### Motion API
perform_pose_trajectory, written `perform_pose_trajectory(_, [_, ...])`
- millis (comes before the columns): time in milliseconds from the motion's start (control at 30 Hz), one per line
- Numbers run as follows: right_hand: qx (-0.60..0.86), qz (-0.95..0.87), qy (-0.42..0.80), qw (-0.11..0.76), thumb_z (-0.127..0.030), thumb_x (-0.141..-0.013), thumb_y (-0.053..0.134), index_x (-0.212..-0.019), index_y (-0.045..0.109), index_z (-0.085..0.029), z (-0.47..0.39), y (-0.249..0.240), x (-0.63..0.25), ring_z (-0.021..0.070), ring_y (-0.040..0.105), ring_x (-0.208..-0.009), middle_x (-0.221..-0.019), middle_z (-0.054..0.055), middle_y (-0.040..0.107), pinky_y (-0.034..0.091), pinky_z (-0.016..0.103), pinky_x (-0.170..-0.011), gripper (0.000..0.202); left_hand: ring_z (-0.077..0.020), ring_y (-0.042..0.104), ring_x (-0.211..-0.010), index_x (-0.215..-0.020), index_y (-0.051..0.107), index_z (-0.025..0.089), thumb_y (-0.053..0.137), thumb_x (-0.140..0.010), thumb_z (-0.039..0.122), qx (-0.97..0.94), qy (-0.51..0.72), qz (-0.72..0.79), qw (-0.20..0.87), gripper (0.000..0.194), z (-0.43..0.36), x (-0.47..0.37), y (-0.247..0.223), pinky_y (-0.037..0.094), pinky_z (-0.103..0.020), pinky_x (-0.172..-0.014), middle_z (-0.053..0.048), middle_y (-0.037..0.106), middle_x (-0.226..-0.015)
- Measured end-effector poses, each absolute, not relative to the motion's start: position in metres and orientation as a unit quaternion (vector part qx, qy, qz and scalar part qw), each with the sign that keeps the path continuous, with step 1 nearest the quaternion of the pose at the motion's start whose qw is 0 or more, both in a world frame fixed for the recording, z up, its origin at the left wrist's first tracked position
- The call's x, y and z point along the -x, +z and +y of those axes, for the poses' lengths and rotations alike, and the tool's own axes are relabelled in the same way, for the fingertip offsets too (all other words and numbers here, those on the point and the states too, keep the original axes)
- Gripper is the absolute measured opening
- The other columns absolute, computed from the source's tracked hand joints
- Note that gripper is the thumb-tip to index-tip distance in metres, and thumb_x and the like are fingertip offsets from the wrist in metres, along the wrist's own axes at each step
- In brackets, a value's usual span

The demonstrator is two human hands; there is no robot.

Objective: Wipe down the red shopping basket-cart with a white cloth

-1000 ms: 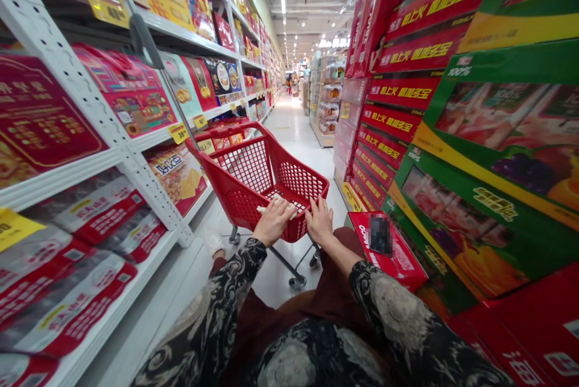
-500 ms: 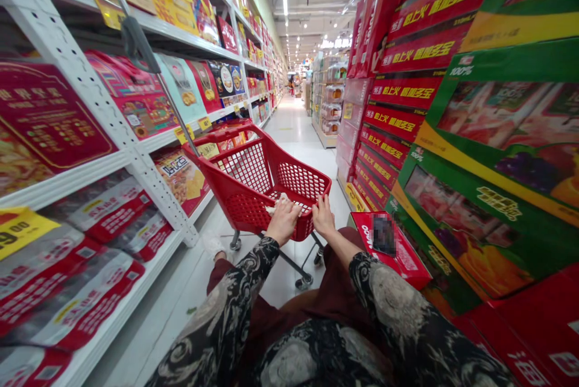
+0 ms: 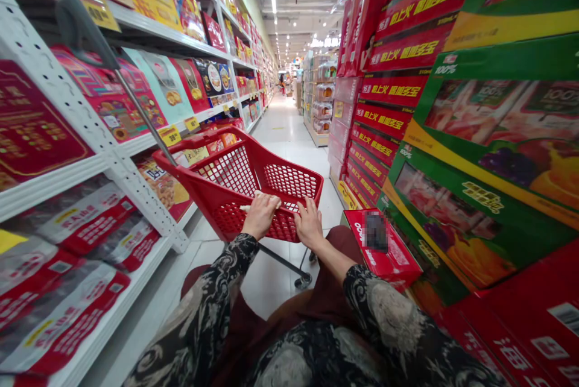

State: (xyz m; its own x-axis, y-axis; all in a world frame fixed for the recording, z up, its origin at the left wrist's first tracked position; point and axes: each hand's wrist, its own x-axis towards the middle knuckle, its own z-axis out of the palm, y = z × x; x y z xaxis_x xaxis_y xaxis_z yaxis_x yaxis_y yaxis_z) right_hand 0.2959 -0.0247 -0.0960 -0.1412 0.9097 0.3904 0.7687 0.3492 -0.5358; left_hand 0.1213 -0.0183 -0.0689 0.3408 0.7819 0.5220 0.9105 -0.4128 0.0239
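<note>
A red plastic shopping cart (image 3: 228, 206) stands at an angle in front of my knees, its long metal handle pole slanting up to the left. My left hand (image 3: 261, 216) is closed on a crumpled white cloth or tissue (image 3: 248, 207), pressed onto the near rim of the basket. Further right on the same rim, my right hand (image 3: 310, 225) grips the edge near the corner, fingers hooked over it. The cart's basket shows nothing inside that I can make out.
White shelves (image 3: 115, 161) with boxed and wrapped goods line the left. Stacked red drink cartons (image 3: 386, 94) and green juice cartons (image 3: 452, 212) wall the right. Beside my right knee lies a red box (image 3: 389, 257) with a blurred dark item (image 3: 376, 231) on top. The aisle floor (image 3: 284, 128) runs ahead.
My left hand with the cloth has slid left along the rim, widening the gap to my right hand. The cart has swung left and nearer, and my left knee has come outward.
</note>
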Motion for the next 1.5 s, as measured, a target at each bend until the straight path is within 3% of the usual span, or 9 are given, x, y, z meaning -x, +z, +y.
perform_pose_trajectory(133, [0.504,-0.772,0.092,0.377,-0.026,-0.091,0.042,-0.127,0.054,-0.01,-0.011,-0.114,-0.302,0.0285,0.02,-0.14,-0.145,0.015,0.036,0.025,0.049,-0.112,0.041,-0.0214,0.05,-0.101,-0.113,0.058,0.02,0.034,-0.092,0.023,0.805,-0.231,-0.527,0.141,0.032,-0.017,-0.115,-0.069,0.037,-0.042,-0.097,-0.009,0.059,-0.1])
perform_pose_trajectory(367, [0.447,-0.794,0.09,0.402,-0.027,-0.091,0.042,-0.124,0.057,-0.015,0.014,-0.126,-0.32,0.0265,0.021,-0.14,-0.143,0.012,0.039,0.026,0.05,-0.112,0.038,-0.021,0.049,-0.087,-0.103,0.061,0.019,0.033,-0.093,0.025,0.811,-0.22,-0.516,0.166,0.03,-0.016,-0.127,-0.067,0.04,-0.04,-0.09,-0.007,0.057,-0.083])
perform_pose_trajectory(633, [0.526,-0.789,0.051,0.313,-0.021,-0.091,0.037,-0.133,0.047,-0.018,0.002,-0.096,-0.321,0.0299,0.025,-0.138,-0.149,0.015,0.03,0.026,0.062,-0.104,0.043,-0.0215,0.048,-0.101,-0.115,0.056,0.021,0.034,-0.091,0.019,0.813,-0.238,-0.506,0.16,0.033,-0.015,-0.112,-0.068,0.037,-0.041,-0.095,-0.01,0.058,-0.105])
perform_pose_trajectory(867, [0.481,-0.833,0.025,0.272,-0.018,-0.086,0.041,-0.133,0.046,-0.014,-0.013,-0.083,-0.3,0.0254,0.044,-0.124,-0.135,0.013,0.051,0.019,0.054,-0.108,0.047,-0.0244,0.042,-0.119,-0.119,0.056,0.021,0.034,-0.086,0.012,0.769,-0.243,-0.565,0.172,0.041,-0.023,-0.052,-0.066,0.029,-0.049,-0.105,-0.012,0.055,-0.122])
perform_pose_trajectory(1033, [0.489,-0.829,-0.004,0.272,-0.016,-0.083,0.042,-0.135,0.044,-0.013,-0.015,-0.093,-0.299,0.0281,0.037,-0.129,-0.141,0.014,0.043,0.019,0.055,-0.107,0.053,-0.0246,0.041,-0.124,-0.117,0.059,0.021,0.034,-0.085,0.015,0.723,-0.244,-0.615,0.202,0.041,-0.034,-0.01,-0.06,0.027,-0.048,-0.108,-0.012,0.054,-0.125])
perform_pose_trajectory(1500, [0.521,-0.811,0.004,0.265,-0.013,-0.079,0.043,-0.137,0.04,-0.018,-0.019,-0.096,-0.29,0.0261,0.036,-0.129,-0.141,0.012,0.043,0.022,0.056,-0.107,0.059,-0.0293,0.041,-0.122,-0.111,0.06,0.018,0.038,-0.082,0.016,0.626,-0.297,-0.674,0.255,0.037,-0.052,0.047,-0.037,0.029,-0.052,-0.103,-0.015,0.056,-0.119])
